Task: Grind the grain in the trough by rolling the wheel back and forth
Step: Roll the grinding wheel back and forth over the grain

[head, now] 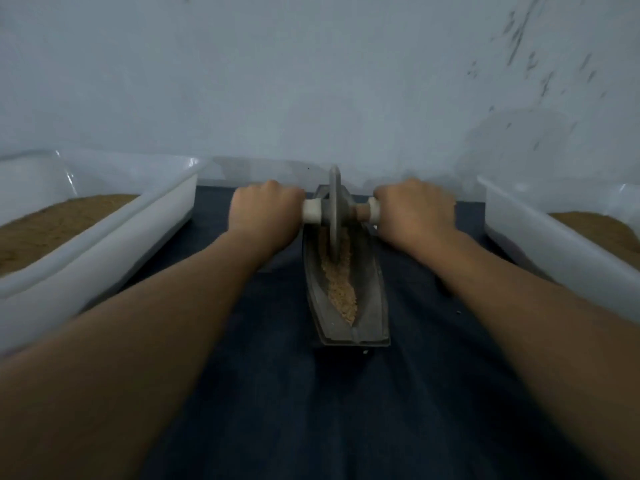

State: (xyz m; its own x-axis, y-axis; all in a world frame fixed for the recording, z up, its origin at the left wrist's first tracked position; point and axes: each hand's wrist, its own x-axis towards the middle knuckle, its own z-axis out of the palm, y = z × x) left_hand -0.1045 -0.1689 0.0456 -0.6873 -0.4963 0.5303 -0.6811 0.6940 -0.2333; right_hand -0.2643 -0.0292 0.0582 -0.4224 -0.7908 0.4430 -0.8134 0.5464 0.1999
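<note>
**Wall** [311, 81]: pale, scuffed at the upper right. The work is set up close against it.

**Dark cloth** [346, 410]: spread over the working surface. All items are laid on it, probably so that spilled meal is caught.

**Left tub** [104, 244] and **right tub** [554, 244]: white plastic, placed on either side of the trough and well apart from it. Brown meal [52, 230] is held in both. They are judged to be kept within arm's reach for supply and collection; which serves which cannot be told.

**Trough** [370, 306]: grey, boat-shaped, laid lengthwise away from the person, midway between the tubs. This lets the stroke be driven straight out and back.

**Left hand** [265, 213] and **right hand** [415, 209]: arms are extended. The fingers of each are wrapped round one end of the axle, knuckles up. The matched grip is judged to keep the wheel upright and the load even.

**Wheel** [334, 209]: a thin grey disc, held upright with its rim seated in the groove towards the far end of the trough.

**Axle** [312, 211]: passed through the wheel's centre, with a white collar on each side just inside the fists.

**Grain** [341, 289]: pale and coarse, gathered along the bottom of the groove from under the wheel to the near tip. Grinding is judged to be under way and unfinished.
</note>
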